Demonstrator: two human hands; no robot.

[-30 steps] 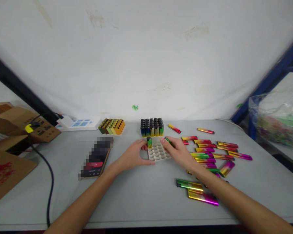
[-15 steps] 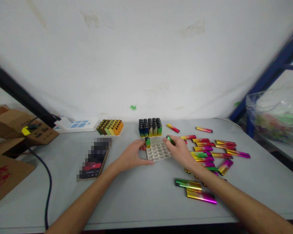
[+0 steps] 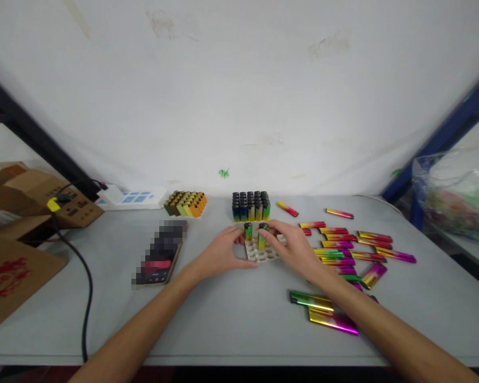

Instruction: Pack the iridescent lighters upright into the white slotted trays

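A white tray with rows of round-edged slots lies in front of me on the table. My left hand holds its left side, thumb along the front corner and the other fingers curled at the back left. One green lighter stands upright in the tray's back left corner, close to those fingertips. Between thumb and fingers, my right hand pinches a green-and-yellow lighter, upright over the tray. Whether its base sits in a slot I cannot tell.
Loose metallic lighters lie scattered at right. Behind the tray stands a block of black-topped lighters, with a yellow-orange set farther left. A phone, power strip, black cable and cardboard boxes occupy the left.
My right hand has brought its lighter leftward from the tray's back right, turning it upright over the tray. My left hand keeps its place at the tray. The whole view has shifted slightly.
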